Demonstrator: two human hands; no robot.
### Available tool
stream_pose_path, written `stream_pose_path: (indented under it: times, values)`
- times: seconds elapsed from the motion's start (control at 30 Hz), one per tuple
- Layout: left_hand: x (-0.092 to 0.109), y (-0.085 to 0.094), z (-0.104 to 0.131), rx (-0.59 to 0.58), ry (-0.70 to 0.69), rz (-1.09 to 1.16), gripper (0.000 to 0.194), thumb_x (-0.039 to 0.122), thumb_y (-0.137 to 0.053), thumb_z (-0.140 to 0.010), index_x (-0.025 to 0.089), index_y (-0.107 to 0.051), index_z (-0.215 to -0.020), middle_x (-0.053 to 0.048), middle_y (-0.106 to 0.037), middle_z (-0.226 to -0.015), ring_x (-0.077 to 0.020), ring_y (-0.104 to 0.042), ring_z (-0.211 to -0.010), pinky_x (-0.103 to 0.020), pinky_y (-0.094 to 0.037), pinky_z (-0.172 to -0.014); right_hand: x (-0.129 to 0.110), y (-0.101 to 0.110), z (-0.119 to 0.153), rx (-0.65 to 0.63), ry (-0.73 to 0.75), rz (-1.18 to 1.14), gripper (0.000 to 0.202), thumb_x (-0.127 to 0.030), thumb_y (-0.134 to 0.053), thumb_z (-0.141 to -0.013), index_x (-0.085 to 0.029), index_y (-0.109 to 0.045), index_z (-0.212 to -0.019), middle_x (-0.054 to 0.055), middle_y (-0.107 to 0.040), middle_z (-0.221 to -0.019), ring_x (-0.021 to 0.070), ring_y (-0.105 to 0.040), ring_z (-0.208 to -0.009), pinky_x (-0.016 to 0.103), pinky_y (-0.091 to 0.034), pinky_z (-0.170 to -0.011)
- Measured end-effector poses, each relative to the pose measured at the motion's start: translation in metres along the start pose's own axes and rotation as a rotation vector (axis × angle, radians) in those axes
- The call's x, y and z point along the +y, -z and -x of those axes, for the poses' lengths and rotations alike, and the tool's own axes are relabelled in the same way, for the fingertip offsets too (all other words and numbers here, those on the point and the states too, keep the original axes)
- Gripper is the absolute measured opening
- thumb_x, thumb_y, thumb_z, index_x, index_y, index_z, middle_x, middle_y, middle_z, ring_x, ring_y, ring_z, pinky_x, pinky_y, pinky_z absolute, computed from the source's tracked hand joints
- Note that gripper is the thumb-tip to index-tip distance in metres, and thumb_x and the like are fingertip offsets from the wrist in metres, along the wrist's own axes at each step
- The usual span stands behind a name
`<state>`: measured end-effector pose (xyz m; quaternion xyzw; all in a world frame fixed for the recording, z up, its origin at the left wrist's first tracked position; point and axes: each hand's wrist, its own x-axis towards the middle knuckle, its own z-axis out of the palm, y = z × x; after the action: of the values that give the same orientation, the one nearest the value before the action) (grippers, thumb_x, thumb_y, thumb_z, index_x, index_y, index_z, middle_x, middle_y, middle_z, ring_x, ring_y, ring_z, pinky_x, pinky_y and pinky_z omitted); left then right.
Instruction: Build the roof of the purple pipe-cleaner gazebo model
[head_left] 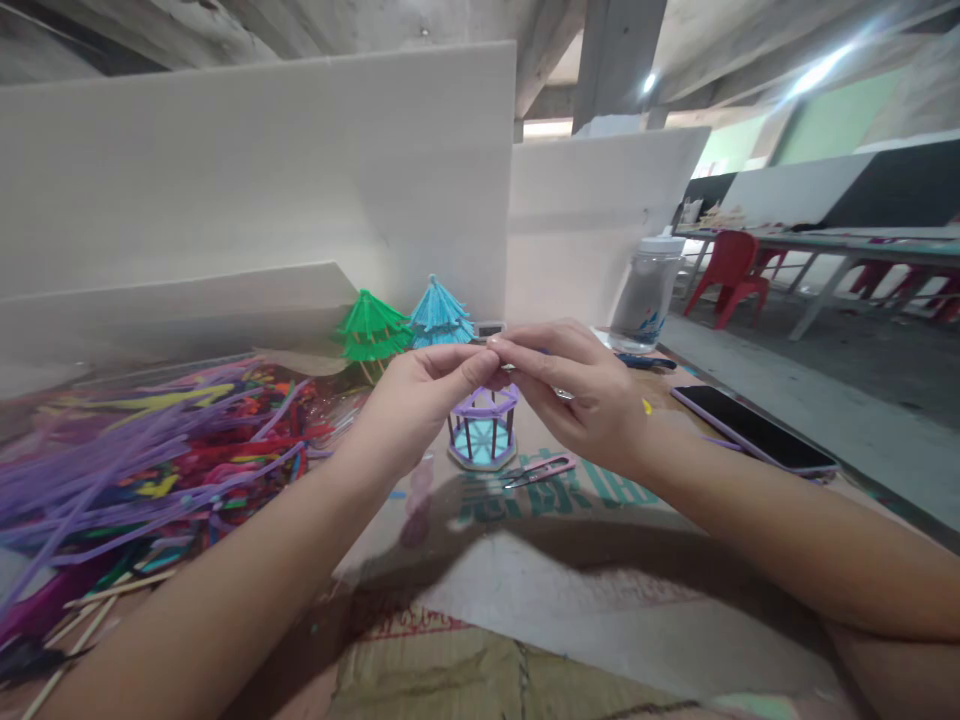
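Observation:
My left hand point(435, 395) and my right hand point(574, 385) meet at the fingertips in the middle of the view. Both are closed in a pinch, and what they hold is too small and hidden to name. Just below them stands a small model frame point(482, 440) with a purple rim, dark posts and a light blue floor; the fingers hide part of its top. Pink-handled snips point(547, 468) lie at its front right. Behind my left hand are a green tiered model roof point(373, 325) and a light blue one point(437, 312).
Purple, red and yellow craft strips point(150, 450) are heaped at left, with thin sticks point(94, 620) in front. At right are a phone point(757, 430), a clear water bottle point(645, 295) and a dark tool point(646, 361). White boards point(262, 180) stand behind.

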<state>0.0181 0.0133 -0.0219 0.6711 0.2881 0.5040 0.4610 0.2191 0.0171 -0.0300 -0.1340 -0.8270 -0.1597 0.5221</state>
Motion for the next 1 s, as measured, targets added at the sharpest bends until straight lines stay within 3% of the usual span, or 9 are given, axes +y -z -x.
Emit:
stream_pose_path:
  times: [0.1,0.23,0.33,0.4,0.53,0.7,0.8,1.0]
  values:
    - [0.006,0.002,0.000,0.005,-0.014,-0.075,0.031,0.050,-0.081,-0.083,0.021,-0.083,-0.094,-0.006,-0.081,-0.090,-0.0206,-0.075,-0.089,-0.031,-0.058,-0.086,-0.003,0.001,-0.001,-0.023,-0.027,-0.038,0.043,-0.014,-0.056,-0.099,-0.032,-0.068,-0.135,0.008,-0.075,-0.120,0.0214,-0.070,-0.109,0.043,-0.059,-0.092]
    - [0.011,0.003,0.000,-0.027,-0.017,-0.079,0.025,0.045,-0.083,-0.081,0.021,-0.081,-0.084,-0.003,-0.079,-0.082,-0.0171,-0.073,-0.080,-0.028,-0.058,-0.079,-0.010,0.010,-0.010,-0.107,-0.285,-0.257,0.030,-0.022,-0.057,-0.101,-0.027,-0.076,-0.124,0.006,-0.078,-0.115,0.0195,-0.072,-0.105,0.038,-0.060,-0.091]
    - [0.011,0.002,-0.001,-0.044,0.003,-0.020,0.023,0.040,-0.088,-0.075,0.020,-0.077,-0.079,-0.002,-0.077,-0.081,-0.0142,-0.070,-0.075,-0.027,-0.056,-0.077,-0.010,0.018,-0.017,-0.098,-0.485,-0.384,0.026,-0.030,-0.060,-0.100,-0.026,-0.078,-0.119,0.005,-0.080,-0.107,0.0191,-0.075,-0.097,0.036,-0.062,-0.087]
    - [0.009,0.001,-0.002,-0.055,0.004,0.033,0.026,0.037,-0.091,-0.069,0.019,-0.075,-0.078,-0.001,-0.075,-0.080,-0.0136,-0.068,-0.073,-0.028,-0.056,-0.075,-0.009,0.022,-0.019,-0.087,-0.539,-0.390,0.027,-0.033,-0.064,-0.098,-0.026,-0.078,-0.120,0.005,-0.080,-0.102,0.0192,-0.075,-0.093,0.037,-0.062,-0.085]
    - [0.008,0.001,-0.002,-0.059,0.014,0.024,0.032,0.040,-0.092,-0.069,0.018,-0.070,-0.074,0.000,-0.072,-0.076,-0.0131,-0.066,-0.070,-0.027,-0.054,-0.073,-0.008,0.027,-0.020,-0.116,-0.448,-0.345,0.029,-0.028,-0.068,-0.095,-0.027,-0.075,-0.123,0.004,-0.079,-0.102,0.0185,-0.073,-0.093,0.036,-0.061,-0.085]
    - [0.012,0.003,0.001,-0.070,-0.023,-0.119,0.037,0.054,-0.080,-0.082,0.019,-0.073,-0.076,-0.001,-0.074,-0.079,-0.0144,-0.067,-0.078,-0.026,-0.052,-0.078,-0.009,0.024,-0.020,-0.166,-0.228,-0.282,0.030,-0.018,-0.066,-0.096,-0.029,-0.074,-0.123,0.004,-0.075,-0.108,0.0155,-0.071,-0.093,0.033,-0.060,-0.084]
    - [0.011,0.004,0.000,-0.149,-0.022,-0.150,0.037,0.057,-0.077,-0.085,0.020,-0.079,-0.088,-0.004,-0.079,-0.089,-0.0191,-0.072,-0.090,-0.029,-0.054,-0.085,-0.007,0.018,-0.018,-0.164,-0.207,-0.210,0.021,-0.019,-0.067,-0.097,-0.025,-0.077,-0.114,0.004,-0.072,-0.101,0.0141,-0.069,-0.088,0.028,-0.059,-0.077]
    - [0.002,0.010,-0.005,-0.239,0.051,-0.175,0.033,0.048,-0.072,-0.090,0.020,-0.080,-0.106,-0.006,-0.081,-0.103,-0.0219,-0.073,-0.101,-0.035,-0.056,-0.095,0.005,0.008,-0.010,-0.138,-0.182,-0.149,0.012,-0.022,-0.067,-0.097,-0.024,-0.077,-0.102,0.003,-0.071,-0.096,0.0144,-0.068,-0.086,0.028,-0.056,-0.075]
